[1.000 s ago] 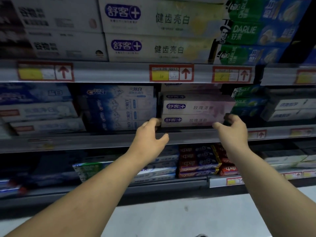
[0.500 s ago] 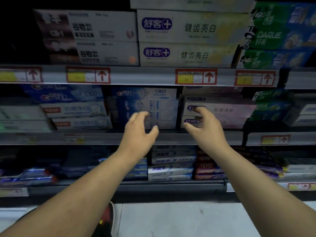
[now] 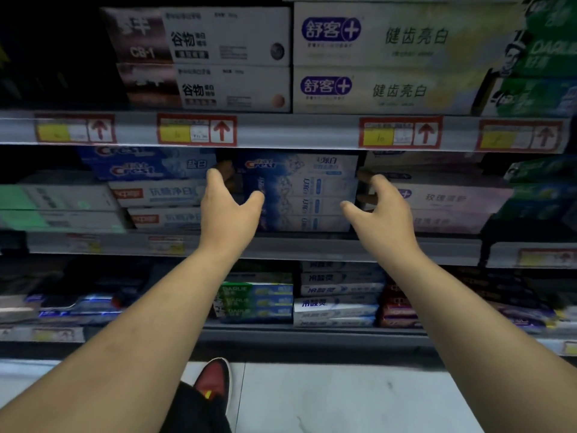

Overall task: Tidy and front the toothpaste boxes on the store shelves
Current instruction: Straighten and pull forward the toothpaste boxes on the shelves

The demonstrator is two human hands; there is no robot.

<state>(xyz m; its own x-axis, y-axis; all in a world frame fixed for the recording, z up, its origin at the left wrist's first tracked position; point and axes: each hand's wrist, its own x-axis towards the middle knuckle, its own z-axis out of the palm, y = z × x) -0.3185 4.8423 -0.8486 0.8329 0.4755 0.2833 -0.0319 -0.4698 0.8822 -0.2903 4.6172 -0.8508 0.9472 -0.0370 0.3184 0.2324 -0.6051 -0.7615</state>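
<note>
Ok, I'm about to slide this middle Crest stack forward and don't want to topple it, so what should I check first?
1. Crest stack lying flat, labels facing out: ok.
2. Left hand at the stack's left end: ok.
3. Right hand at its right end: ok.
4. Gaps beside the stack for the fingers: ok.
5. Fingertips truly touching the box ends: cannot tell, they are in shadow.
6. Stack flush with the shelf edge: cannot tell.

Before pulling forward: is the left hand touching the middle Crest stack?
Cannot tell: head view shows left hand overlapping Crest stack, hiding any contact.
</note>
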